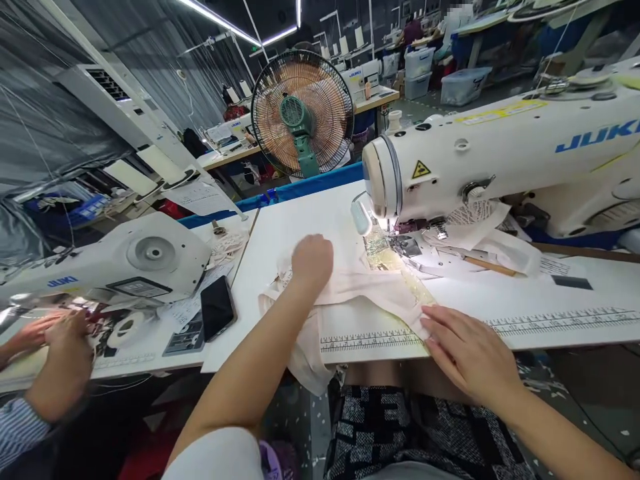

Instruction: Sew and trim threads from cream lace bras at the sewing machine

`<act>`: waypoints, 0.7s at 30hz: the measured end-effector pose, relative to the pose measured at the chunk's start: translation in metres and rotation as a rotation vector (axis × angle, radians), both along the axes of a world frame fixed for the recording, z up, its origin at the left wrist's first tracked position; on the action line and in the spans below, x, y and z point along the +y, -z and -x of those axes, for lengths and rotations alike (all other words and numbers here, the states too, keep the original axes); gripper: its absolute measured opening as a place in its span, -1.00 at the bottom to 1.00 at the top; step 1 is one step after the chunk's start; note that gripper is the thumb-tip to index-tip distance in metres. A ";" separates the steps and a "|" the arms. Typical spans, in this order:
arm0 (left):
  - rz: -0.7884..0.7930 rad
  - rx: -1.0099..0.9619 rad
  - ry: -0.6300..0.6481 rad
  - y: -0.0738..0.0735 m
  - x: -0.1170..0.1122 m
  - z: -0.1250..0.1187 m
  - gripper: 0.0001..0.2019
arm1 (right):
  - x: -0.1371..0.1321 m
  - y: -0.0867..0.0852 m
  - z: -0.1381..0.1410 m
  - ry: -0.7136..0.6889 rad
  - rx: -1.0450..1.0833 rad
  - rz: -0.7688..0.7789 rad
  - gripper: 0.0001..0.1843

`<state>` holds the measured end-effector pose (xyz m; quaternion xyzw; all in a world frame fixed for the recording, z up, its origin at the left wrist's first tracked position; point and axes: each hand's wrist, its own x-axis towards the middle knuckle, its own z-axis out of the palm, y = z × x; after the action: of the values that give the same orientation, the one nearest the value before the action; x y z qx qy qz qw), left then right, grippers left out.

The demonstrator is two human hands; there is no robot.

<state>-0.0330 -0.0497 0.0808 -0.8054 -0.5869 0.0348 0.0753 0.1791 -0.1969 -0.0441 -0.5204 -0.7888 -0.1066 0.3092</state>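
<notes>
A pale pink garment piece with lace edging (360,288) lies across the white table and runs up to the needle area of the sewing machine (450,160). Part of it drapes over the table's front edge. My left hand (314,259) is a closed fist above the garment's left part, its fingers turned away, so what they hold is hidden. With fingertips and thumb, my right hand (470,350) holds the garment's edge close to the front of the table. Yellowish lace (383,253) lies under the lit presser foot area.
A printed ruler strip (560,321) runs along the table's front. More pale fabric (500,243) is bunched behind the needle area. To the left are a phone (217,308), another sewing machine (105,267) and a co-worker's hands (65,340). A fan (303,113) stands behind the table.
</notes>
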 end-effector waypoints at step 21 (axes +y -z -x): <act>0.089 -0.069 0.448 0.071 0.001 -0.051 -0.44 | 0.019 -0.011 0.002 -0.140 -0.176 0.050 -0.53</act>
<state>0.0176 -0.0486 0.0098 -0.9188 -0.3935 0.0157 0.0256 0.1773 -0.1774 -0.0330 -0.4603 -0.8497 -0.1103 0.2322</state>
